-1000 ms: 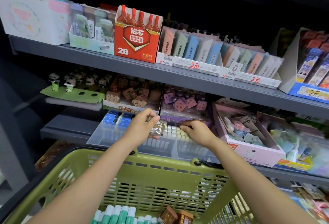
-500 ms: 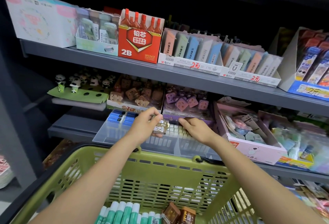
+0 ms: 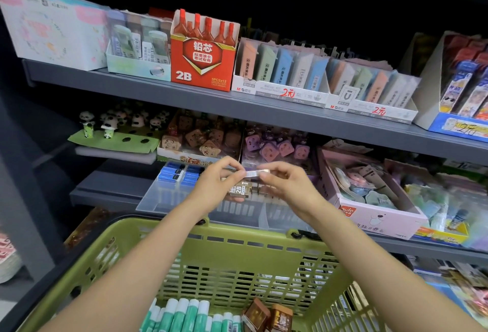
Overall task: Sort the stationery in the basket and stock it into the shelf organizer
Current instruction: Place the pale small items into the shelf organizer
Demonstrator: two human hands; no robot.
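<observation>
1. Stationery: a small white piece (image 3: pixel 257 173) is pinched between left hand (image 3: pixel 219 186) and right hand (image 3: pixel 286 189) above the clear shelf organizer (image 3: pixel 169 197).
2. Left hand's lower fingers also clamp brown 2B packs (image 3: pixel 240 189).
3. Green basket (image 3: pixel 245 244) sits below the shelf's front edge.

A red 2B lead box (image 3: pixel 203 63) stands on the upper shelf (image 3: pixel 264 111); panda figures (image 3: pixel 111 123) crowd the lower shelf's left end.

I see a dark shop bay: two grey metal shelves (image 3: pixel 264 112), one above the other, run across my view. The back wall behind them is black and unlit. At far left stands a grey upright panel (image 3: pixel 23 199).
</observation>
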